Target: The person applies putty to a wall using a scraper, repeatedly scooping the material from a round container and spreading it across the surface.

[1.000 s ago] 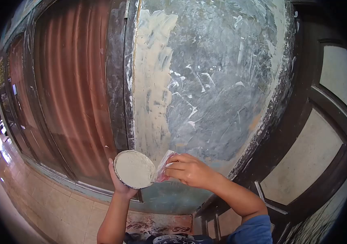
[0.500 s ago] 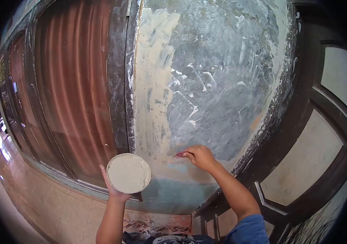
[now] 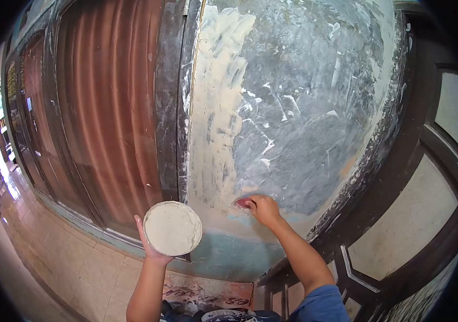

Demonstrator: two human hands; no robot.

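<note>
From where I stand, both forearms reach up from the bottom of the view toward the wall (image 3: 293, 134), a mottled grey surface with white streaks. The left hand (image 3: 154, 255) is raised, palm up beneath a round, shallow container (image 3: 197, 242) filled with smooth, cream-coloured paste (image 3: 169, 225). Its thumb stands up beside the container's left rim, apart from the other fingers, which are mostly hidden underneath — I cannot tell how they are spread.

The right arm, its upper part in a blue sleeve (image 3: 320, 303), slants up and leftward, elbow bent. The right hand (image 3: 265, 209) is turned knuckles up, its thumb and fingers pinching a small, flat, dark-red scraper (image 3: 244, 203). The scraper lies against the lower part of the wall, toward its left edge, at the foot of a rough cream strip (image 3: 213, 107) and above a blue-green painted band (image 3: 229, 255).

The container is held lower and to the left of the scraper — well apart from it — in front of the lower right corner of a window with a reddish-brown curtain (image 3: 111, 96).
</note>
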